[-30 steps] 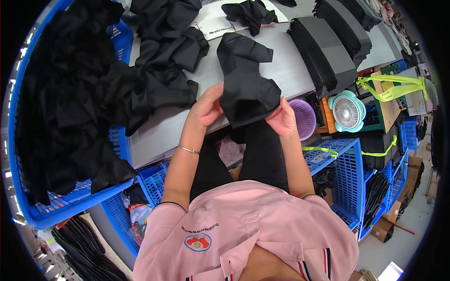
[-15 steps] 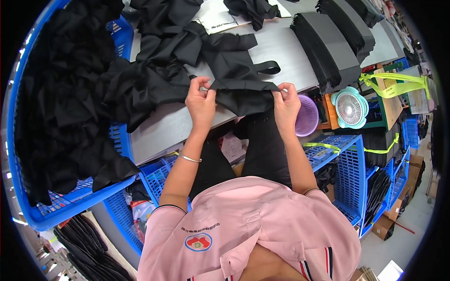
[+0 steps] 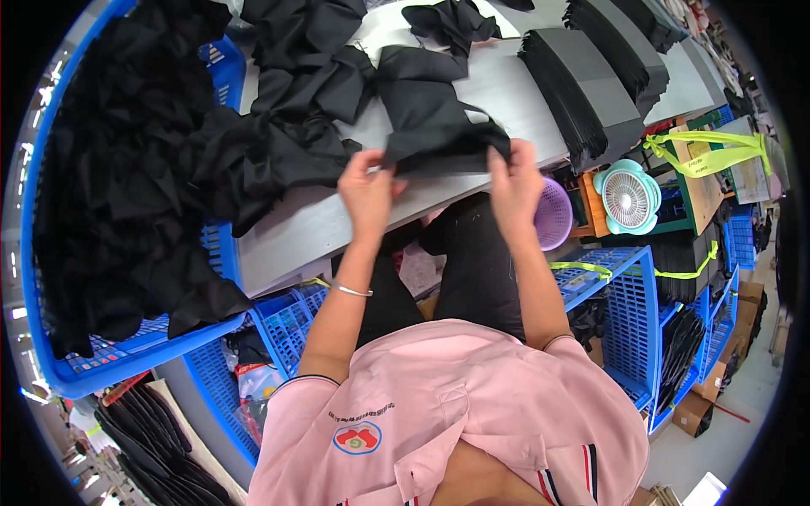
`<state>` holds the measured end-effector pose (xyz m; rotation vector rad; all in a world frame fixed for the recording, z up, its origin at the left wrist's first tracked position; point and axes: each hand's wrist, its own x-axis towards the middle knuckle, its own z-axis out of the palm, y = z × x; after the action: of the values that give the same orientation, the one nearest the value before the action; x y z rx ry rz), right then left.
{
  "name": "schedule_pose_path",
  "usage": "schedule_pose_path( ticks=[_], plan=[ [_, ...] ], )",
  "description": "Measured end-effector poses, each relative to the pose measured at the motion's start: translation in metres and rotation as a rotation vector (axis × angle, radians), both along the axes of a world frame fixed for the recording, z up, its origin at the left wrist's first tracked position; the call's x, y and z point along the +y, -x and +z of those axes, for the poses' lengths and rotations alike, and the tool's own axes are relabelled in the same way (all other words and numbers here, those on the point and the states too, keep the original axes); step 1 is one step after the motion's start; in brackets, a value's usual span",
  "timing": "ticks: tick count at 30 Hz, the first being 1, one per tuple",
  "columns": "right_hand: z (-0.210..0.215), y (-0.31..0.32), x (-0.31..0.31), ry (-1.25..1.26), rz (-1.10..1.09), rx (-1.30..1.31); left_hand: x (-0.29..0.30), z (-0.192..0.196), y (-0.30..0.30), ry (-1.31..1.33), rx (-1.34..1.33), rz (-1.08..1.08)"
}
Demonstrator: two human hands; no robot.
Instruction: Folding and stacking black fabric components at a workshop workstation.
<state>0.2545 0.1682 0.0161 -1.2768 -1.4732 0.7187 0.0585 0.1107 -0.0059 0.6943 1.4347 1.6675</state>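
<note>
I hold a black cloth bag (image 3: 434, 118) by its near edge over the grey table (image 3: 312, 223). My left hand (image 3: 367, 190) pinches the left corner, and my right hand (image 3: 513, 177) pinches the right corner. The cloth stretches between both hands and drapes away across the tabletop. A heap of loose black cloth pieces (image 3: 287, 101) lies on the table just left of it. A wristband shows on my left arm.
A big blue crate (image 3: 110, 363) full of black cloth stands at the left. Neat stacks of folded black pieces (image 3: 591, 84) lie at the right of the table. Below are a purple basket (image 3: 553, 215), a teal fan (image 3: 629, 196) and blue crates (image 3: 629, 312).
The black piece, held bunched and upright a second ago, has been spread out flat between my hands, which moved apart and slightly right along its edge.
</note>
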Motion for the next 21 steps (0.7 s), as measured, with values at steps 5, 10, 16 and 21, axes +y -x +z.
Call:
schedule_pose_path(
  ticks=[5, 10, 16, 21],
  plan=[
    [-0.016, -0.009, -0.007, -0.122, -0.044, -0.166, -0.018, 0.018, -0.012, 0.048, 0.651, 0.104],
    [-0.023, -0.011, -0.016, -0.059, 0.214, -0.228, -0.003, 0.042, -0.02, -0.228, 1.156, 0.002],
    [-0.001, -0.034, 0.003, -0.011, 0.174, -0.358, 0.075, -0.017, 0.015, -0.12, 1.327, -0.154],
    [0.055, -0.104, 0.089, -0.491, -0.369, -0.856, 0.085, -0.008, 0.02, -0.055, 1.194, -0.184]
  ],
)
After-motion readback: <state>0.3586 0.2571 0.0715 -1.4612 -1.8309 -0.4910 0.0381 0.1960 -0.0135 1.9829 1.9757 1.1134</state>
